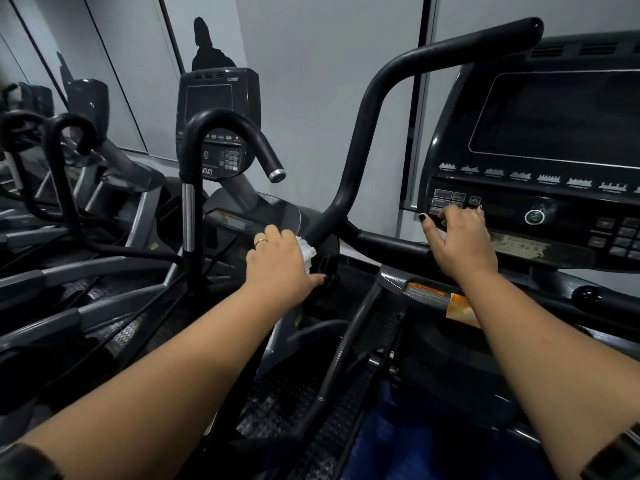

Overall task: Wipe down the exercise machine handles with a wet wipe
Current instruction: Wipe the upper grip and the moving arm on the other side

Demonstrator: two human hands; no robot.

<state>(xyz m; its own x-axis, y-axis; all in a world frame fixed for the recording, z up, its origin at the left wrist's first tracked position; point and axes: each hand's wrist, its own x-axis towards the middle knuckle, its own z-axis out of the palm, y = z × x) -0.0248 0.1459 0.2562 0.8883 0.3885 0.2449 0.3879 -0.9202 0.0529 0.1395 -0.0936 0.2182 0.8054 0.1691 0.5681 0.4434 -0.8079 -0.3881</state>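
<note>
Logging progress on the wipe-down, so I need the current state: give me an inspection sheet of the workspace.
surface: black handle, matte; no residue discernible.
job's things: white wet wipe bunched against the handle's lower bend.
clutter: nothing seen.
hands: left hand grips the wet wipe on the handle; right hand rests at the lower edge of the console, fingers bent, grip unclear.
cables: thin dark lines beside the neighbouring machine, possibly cables; cannot tell.
surroundings: more machines in a row to the left, grey wall panels, a warning label on the frame.
</note>
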